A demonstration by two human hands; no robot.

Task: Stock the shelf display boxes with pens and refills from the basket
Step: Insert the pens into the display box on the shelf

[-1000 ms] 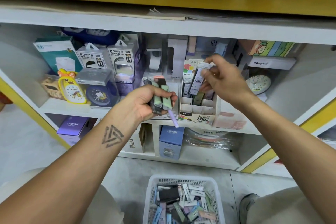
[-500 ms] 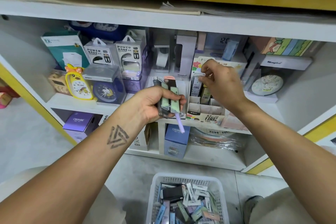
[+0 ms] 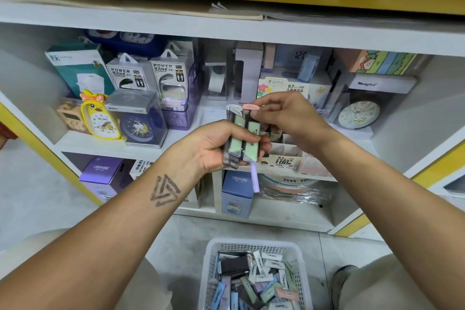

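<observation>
I take the white plastic basket on the floor as my landmark: its mesh walls are perforated, and it holds a loose heap of small flat refill packs in white, blue, green, pink and grey, too many and too jumbled for me to count. Above the basket, in front of the shelf, my left hand grips a bundle of flat packs; I count two with pale green card fronts and at least one darker one beside them, though the exact number is unclear. A lilac pen, slim and round, sticks down out of the bottom of that bundle. My right hand, just to the right and a little higher, pinches the pink top tab of one pack in the bundle between thumb and fingers. Behind the two hands, further above the basket, a cardboard display box with divided compartments sits on the white shelf; what lies in its compartments is mostly hidden by my hands. Up and left of the basket stand two glossy power bank boxes, a yellow duck-shaped clock and a blue clock in a clear case.
</observation>
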